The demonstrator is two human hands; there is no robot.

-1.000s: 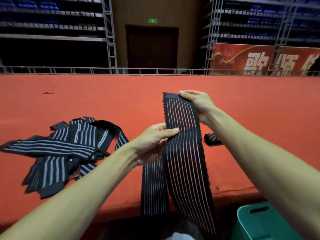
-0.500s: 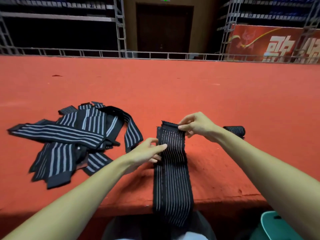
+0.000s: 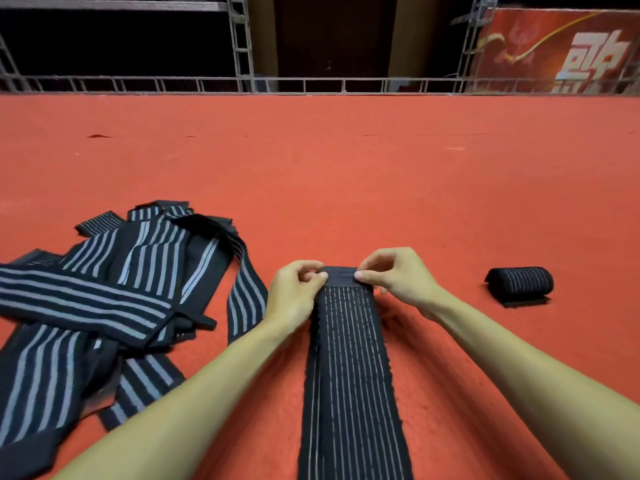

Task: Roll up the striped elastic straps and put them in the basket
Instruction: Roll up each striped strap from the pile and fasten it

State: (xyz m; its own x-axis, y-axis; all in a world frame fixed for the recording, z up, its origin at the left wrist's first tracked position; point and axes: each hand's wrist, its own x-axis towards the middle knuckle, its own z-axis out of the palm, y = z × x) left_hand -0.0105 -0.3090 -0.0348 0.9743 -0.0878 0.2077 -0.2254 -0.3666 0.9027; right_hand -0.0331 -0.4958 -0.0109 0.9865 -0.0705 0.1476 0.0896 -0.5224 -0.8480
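While strap (image 3: 349,358) lies flat along red tabletop (image 3: 346,174), running lengthwise away from person, left hand (image 3: 294,292) pinches far end's left corner, fingers curled. Right hand (image 3: 394,278) pinches right corner of same plain black end band. Heap of loose straps (image 3: 114,296) left of left forearm, on tabletop. Rolled strap (image 3: 519,284) right of right hand, apart from it. Railing (image 3: 173,85), red banner (image 3: 561,50) beyond tabletop.
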